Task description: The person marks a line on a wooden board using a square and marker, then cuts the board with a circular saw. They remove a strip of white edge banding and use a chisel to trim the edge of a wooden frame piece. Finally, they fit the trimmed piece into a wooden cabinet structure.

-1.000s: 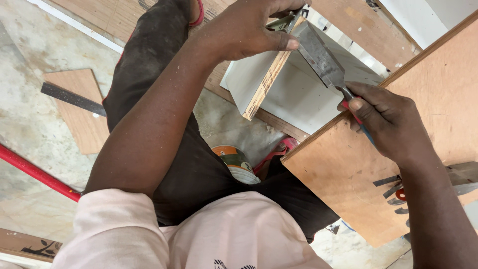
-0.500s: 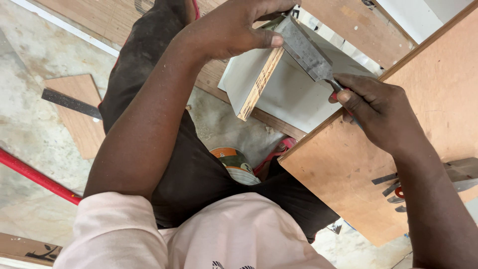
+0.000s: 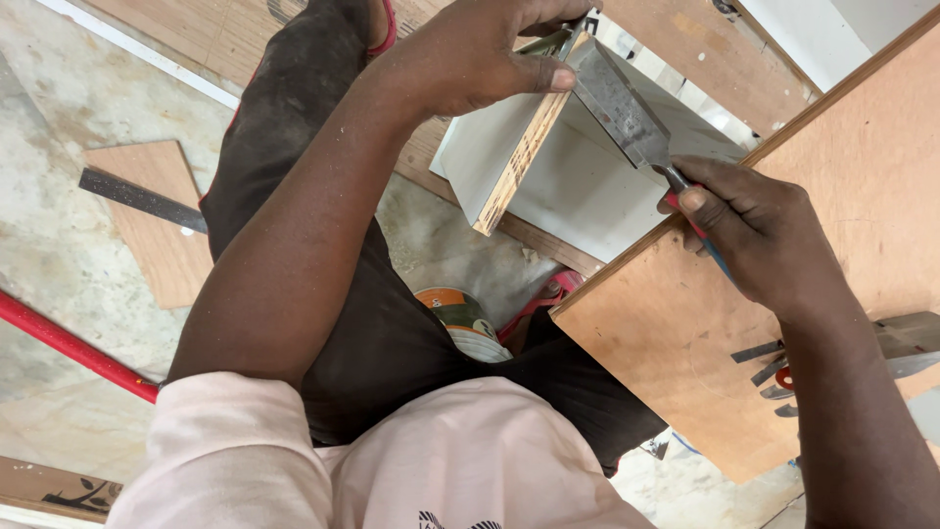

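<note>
Left hand (image 3: 470, 64) clamps white board (image 3: 509, 147) | our right hand (image 3: 759, 230) fingers grip chisel (image 3: 617, 98) | blade has slid up the plywood edge, paring continues.

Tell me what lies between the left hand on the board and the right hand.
In the head view, the wide metal chisel blade spans from the left hand on the white board to the right hand.

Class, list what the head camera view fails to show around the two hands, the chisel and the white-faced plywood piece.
- Left hand: fingertips cut off by the top edge.
- Flat steel chisel: handle hidden inside the right hand.
- White-faced plywood piece: far end covered by the left hand.
- Grey metal tools: partly behind the right forearm.
</note>
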